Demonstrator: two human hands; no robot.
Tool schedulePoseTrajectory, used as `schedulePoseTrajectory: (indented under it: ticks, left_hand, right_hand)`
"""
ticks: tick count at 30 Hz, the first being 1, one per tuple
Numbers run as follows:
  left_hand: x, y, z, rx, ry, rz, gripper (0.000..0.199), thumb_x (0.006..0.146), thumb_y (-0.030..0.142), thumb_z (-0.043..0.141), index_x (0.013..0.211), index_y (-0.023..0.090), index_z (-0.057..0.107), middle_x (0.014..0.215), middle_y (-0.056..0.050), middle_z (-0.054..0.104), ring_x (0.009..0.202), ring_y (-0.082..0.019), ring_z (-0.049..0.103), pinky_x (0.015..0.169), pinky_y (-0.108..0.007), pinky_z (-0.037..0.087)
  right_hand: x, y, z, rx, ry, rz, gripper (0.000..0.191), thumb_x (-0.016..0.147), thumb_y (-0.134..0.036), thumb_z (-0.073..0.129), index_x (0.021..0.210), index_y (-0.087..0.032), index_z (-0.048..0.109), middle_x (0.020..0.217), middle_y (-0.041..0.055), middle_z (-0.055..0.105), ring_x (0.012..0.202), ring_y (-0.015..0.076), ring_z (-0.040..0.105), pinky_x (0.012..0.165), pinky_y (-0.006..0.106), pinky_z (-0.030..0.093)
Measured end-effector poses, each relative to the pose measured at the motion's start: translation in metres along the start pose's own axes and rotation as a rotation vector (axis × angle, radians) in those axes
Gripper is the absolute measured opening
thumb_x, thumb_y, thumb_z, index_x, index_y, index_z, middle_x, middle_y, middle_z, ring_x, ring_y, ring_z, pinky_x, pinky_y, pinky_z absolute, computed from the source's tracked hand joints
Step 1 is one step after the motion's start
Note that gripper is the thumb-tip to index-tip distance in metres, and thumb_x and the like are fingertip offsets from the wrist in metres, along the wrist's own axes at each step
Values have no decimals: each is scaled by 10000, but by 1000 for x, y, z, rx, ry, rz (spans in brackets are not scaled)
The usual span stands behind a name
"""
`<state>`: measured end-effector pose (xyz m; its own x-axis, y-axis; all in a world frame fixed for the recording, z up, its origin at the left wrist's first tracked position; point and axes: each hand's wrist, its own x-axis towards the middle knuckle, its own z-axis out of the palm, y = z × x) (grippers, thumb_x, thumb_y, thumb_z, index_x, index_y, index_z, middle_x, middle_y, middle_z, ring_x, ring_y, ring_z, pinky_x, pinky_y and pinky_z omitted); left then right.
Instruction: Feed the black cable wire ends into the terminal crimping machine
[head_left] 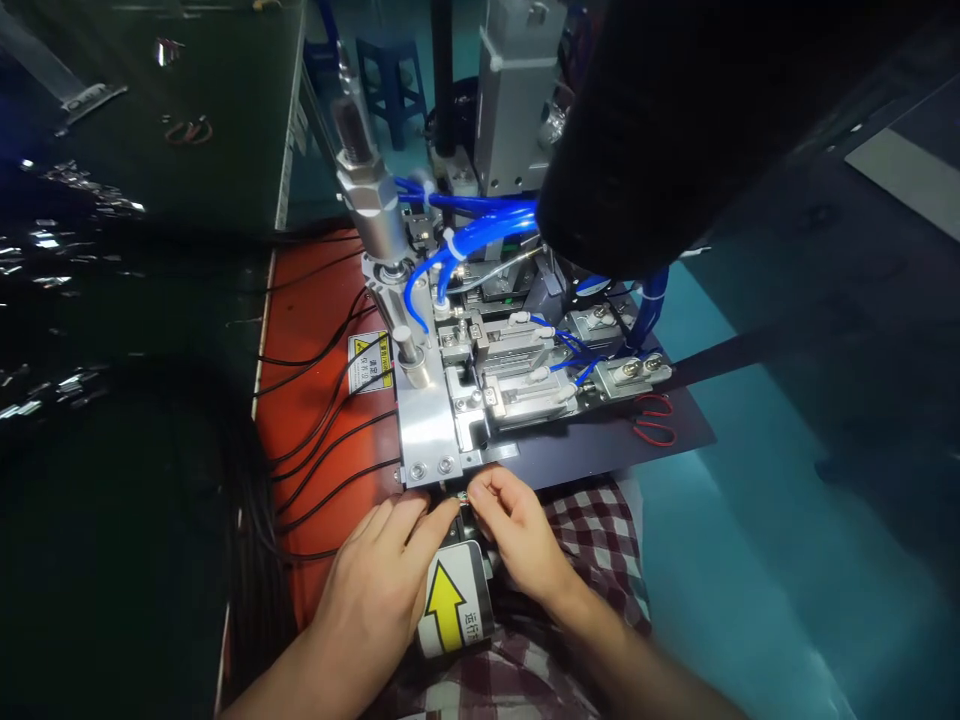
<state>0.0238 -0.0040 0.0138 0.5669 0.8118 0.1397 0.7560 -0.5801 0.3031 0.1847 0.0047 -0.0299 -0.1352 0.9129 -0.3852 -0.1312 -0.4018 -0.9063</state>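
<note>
In the head view, my left hand is closed at the near edge of a metal machine, its thumb reaching to a small shiny piece. My right hand pinches at the same spot from the other side, thumb and forefinger together. The fingertips of both hands nearly meet, and what they hold is too small and too covered to name. Just below them is a white plate with a yellow arrow, beside my left hand.
Black cables run over the orange surface on the left. Blue air tubes arch above the machine. A large dark cylinder hangs at upper right. Red-handled tool lies on the dark base plate. A blue stool stands behind.
</note>
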Motion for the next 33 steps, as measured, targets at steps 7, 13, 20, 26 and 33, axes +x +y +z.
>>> schedulePoseTrajectory:
  ticks: [7, 13, 20, 26, 33]
  left_hand:
    - [2, 5, -1, 68, 4, 4, 383, 795, 12, 402, 1114, 66, 609, 833, -130, 612, 686, -244, 576, 564, -398, 545]
    - [0, -2, -5, -176, 22, -113, 328, 876, 87, 376, 1084, 151, 621, 900, -96, 601, 821, -201, 608, 687, -311, 559]
    - [-53, -8, -4, -27, 84, -288, 361, 913, 140, 351, 1239, 178, 501, 1151, -118, 520, 1017, -188, 581, 827, -291, 534]
    - [-70, -4, -3, 291, 62, -276, 458, 892, 225, 423, 1349, 196, 445, 1247, -141, 519, 1079, -286, 550, 826, -418, 542]
    - [-67, -7, -4, 351, 89, -241, 474, 893, 243, 412, 1367, 218, 432, 1202, -115, 566, 1063, -265, 564, 805, -366, 546]
  right_hand:
    - [2, -1, 2, 112, -15, 16, 347, 799, -510, 565, 684, -203, 453, 544, -75, 356, 489, 95, 292, 481, 244, 246]
    - [3, -1, 2, 93, -42, -16, 367, 793, -520, 570, 661, -202, 443, 524, -76, 375, 485, 94, 309, 506, 248, 261]
    - [3, 3, 2, 99, -51, -46, 357, 787, -515, 576, 678, -194, 463, 564, -69, 405, 485, 90, 330, 512, 248, 280]
    - [3, 3, 0, 85, -53, -50, 373, 791, -532, 578, 675, -193, 476, 572, -61, 435, 491, 98, 375, 523, 251, 312]
    - [-2, 13, -22, 67, 57, -42, 452, 816, -617, 484, 775, -173, 559, 628, -25, 512, 502, 112, 445, 537, 262, 352]
